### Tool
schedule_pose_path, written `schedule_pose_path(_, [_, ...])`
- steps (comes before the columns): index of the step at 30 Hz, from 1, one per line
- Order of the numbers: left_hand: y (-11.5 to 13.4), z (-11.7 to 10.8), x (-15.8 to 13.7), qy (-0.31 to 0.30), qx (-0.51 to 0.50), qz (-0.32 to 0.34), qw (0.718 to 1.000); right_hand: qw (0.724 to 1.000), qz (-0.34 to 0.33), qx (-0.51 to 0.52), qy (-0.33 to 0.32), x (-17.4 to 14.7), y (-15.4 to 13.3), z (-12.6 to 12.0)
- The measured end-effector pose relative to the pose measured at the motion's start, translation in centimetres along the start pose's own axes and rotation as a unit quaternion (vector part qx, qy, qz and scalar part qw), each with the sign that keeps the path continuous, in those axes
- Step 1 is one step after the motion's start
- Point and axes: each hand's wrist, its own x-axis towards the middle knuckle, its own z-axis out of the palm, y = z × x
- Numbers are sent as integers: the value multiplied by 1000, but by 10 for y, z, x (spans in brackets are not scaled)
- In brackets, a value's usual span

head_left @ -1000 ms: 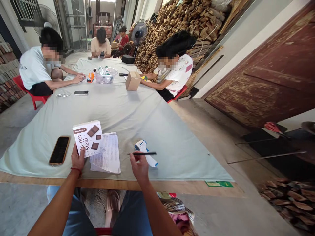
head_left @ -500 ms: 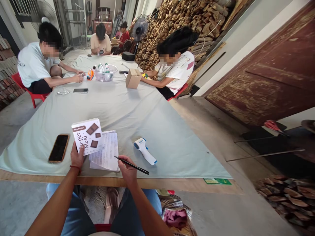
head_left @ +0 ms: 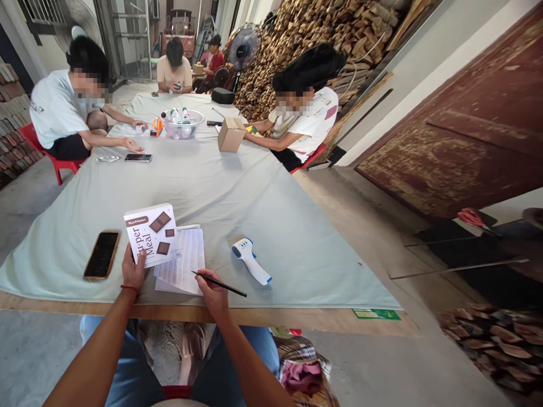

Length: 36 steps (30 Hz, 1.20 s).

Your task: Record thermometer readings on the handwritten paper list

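Note:
My left hand grips the near edge of a white box printed with brown squares, holding it on the table. Under and beside the box lies a sheet of handwritten paper. My right hand holds a black pen, its tip over the paper's lower right corner. A white and blue infrared thermometer lies just right of the paper. A dark phone in a tan case rests left of the box.
A long table with a pale green cloth stretches ahead. Three people sit at its far end around a clear bowl, a cardboard box and a second phone. Stacked firewood fills the back right.
My right hand has swung the pen from level above the thermometer down and left to the paper's corner. The person at far left now reaches towards the second phone.

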Motion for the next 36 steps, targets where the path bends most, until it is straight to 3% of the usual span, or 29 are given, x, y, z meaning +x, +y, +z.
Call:
schedule_pose_path(27, [2, 1, 1, 0, 10, 14, 1000, 998, -41, -36, 25, 7, 22, 1])
schedule_pose_path(36, [11, 0, 0, -4, -12, 17, 1000, 992, -101, -72, 15, 4, 21, 2])
